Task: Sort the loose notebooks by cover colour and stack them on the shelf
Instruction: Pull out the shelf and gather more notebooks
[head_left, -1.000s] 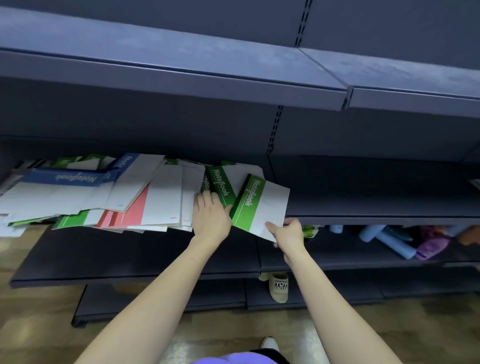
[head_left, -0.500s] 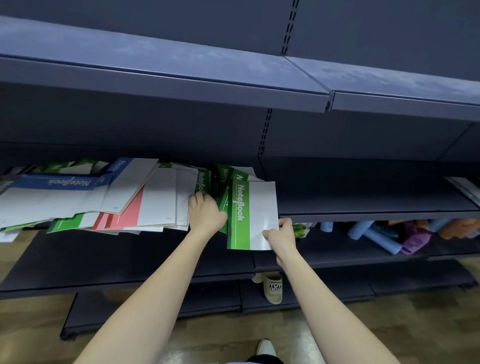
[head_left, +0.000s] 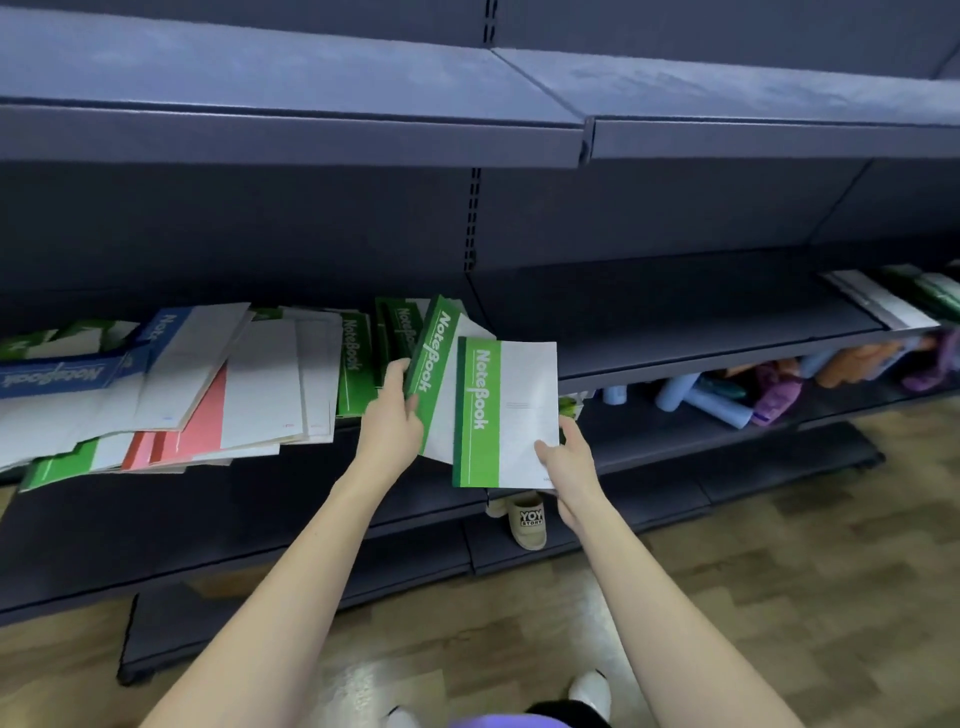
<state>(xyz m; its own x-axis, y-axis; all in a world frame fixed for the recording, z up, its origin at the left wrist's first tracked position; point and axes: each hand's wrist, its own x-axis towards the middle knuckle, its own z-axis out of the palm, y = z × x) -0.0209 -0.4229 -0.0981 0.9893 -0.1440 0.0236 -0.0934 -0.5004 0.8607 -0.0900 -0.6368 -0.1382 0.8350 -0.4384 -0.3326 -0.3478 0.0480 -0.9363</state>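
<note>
While right hand (head_left: 566, 457) pinches one green notebook (head_left: 501, 413) and left hand (head_left: 395, 423) grips another (head_left: 434, 364), sorting greens appears underway; next, probably stack both on the shelf (head_left: 675, 332).

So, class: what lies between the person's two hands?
In the head view, two green notebooks: the left hand grips a tilted one, and the right hand holds the front one.
</note>
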